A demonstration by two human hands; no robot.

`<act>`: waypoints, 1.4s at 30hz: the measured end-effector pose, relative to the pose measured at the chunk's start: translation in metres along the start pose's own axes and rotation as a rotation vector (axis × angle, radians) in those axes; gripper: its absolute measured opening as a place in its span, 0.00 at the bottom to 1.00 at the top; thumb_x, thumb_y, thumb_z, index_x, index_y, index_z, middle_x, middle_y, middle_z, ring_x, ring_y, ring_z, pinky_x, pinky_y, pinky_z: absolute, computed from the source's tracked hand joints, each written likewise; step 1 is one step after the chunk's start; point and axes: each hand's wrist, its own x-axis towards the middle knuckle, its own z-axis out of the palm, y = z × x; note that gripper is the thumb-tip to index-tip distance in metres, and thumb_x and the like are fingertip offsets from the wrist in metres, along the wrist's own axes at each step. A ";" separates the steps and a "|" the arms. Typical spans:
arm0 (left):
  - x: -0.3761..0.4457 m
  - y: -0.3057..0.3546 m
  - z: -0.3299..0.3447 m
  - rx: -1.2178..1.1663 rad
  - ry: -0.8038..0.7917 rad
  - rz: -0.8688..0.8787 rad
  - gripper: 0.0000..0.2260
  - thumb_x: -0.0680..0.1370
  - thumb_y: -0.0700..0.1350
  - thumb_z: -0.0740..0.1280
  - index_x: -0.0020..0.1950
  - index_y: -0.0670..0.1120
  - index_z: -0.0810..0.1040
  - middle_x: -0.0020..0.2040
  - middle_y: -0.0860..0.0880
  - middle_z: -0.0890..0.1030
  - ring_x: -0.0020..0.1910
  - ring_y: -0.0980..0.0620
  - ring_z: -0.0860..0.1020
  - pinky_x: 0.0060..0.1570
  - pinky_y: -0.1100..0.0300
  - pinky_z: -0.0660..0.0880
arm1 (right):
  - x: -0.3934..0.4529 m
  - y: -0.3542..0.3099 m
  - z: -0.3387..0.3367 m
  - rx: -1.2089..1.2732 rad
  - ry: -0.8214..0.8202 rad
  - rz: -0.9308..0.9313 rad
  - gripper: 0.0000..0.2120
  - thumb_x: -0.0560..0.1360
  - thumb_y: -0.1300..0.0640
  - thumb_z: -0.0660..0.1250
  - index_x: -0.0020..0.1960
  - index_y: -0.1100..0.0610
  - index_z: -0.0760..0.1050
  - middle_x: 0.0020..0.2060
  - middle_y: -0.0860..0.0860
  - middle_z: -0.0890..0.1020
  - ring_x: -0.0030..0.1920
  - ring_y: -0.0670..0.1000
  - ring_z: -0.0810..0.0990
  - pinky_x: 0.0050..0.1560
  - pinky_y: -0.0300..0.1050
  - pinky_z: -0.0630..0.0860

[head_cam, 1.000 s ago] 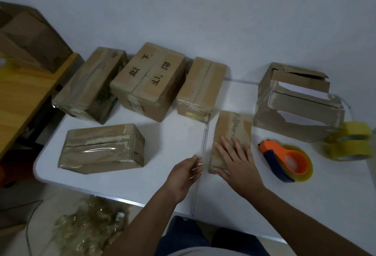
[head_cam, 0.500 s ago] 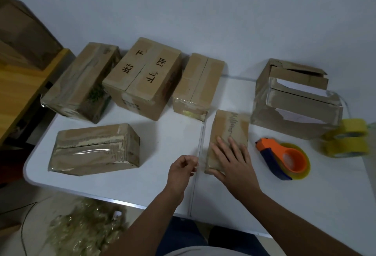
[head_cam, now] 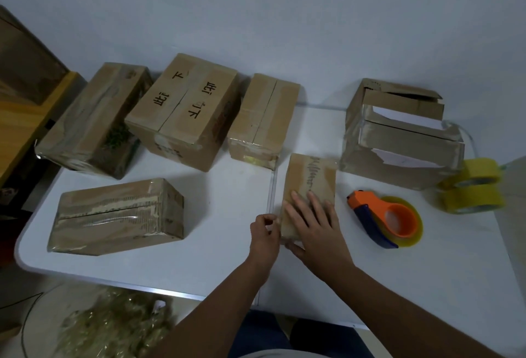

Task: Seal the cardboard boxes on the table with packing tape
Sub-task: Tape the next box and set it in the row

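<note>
Boxes point(head_cam: 182, 110) on white table point(head_cam: 227, 187), right hand point(head_cam: 316, 224) flat on small box point(head_cam: 311, 178), left hand point(head_cam: 264, 234) curled.

Single head view, looks forward and down from above the near edge of the white table point(head_cam: 216, 204), wide-angle, close to both forearms. It faces the white wall point(head_cam: 284, 16); floor shows bottom left. No second view.

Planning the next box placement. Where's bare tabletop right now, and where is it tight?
Widest bare patch: near right of the table, in front of the tape dispenser. Another sits mid-left, between the wrapped box, the lettered box and the left hand. Crowded: the far row of boxes, and the far right by the open box and tape rolls.
</note>
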 end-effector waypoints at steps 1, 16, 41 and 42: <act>0.002 0.003 0.001 0.021 -0.012 -0.021 0.07 0.84 0.44 0.60 0.60 0.45 0.72 0.58 0.46 0.73 0.52 0.53 0.76 0.39 0.69 0.74 | 0.000 0.000 -0.001 -0.001 -0.003 0.002 0.41 0.70 0.40 0.72 0.77 0.52 0.60 0.77 0.52 0.61 0.77 0.61 0.59 0.73 0.63 0.57; -0.035 0.021 -0.035 0.407 -0.334 0.255 0.22 0.85 0.43 0.57 0.79 0.54 0.61 0.67 0.56 0.73 0.65 0.55 0.74 0.48 0.83 0.65 | -0.002 -0.001 -0.002 0.005 -0.002 0.007 0.47 0.67 0.45 0.75 0.79 0.52 0.56 0.79 0.52 0.57 0.77 0.61 0.56 0.75 0.63 0.54; 0.005 0.057 -0.059 0.669 -0.119 0.569 0.29 0.81 0.59 0.61 0.80 0.55 0.58 0.81 0.53 0.54 0.79 0.53 0.56 0.76 0.53 0.58 | 0.017 0.001 -0.052 1.558 -0.273 0.762 0.24 0.81 0.39 0.54 0.75 0.46 0.61 0.67 0.50 0.75 0.62 0.52 0.77 0.63 0.51 0.75; 0.004 0.062 -0.055 0.760 -0.090 0.591 0.30 0.81 0.61 0.60 0.81 0.56 0.55 0.82 0.52 0.51 0.80 0.49 0.54 0.76 0.47 0.55 | 0.017 -0.009 -0.051 1.605 -0.337 0.741 0.21 0.81 0.38 0.54 0.70 0.46 0.66 0.63 0.50 0.77 0.59 0.52 0.78 0.60 0.50 0.76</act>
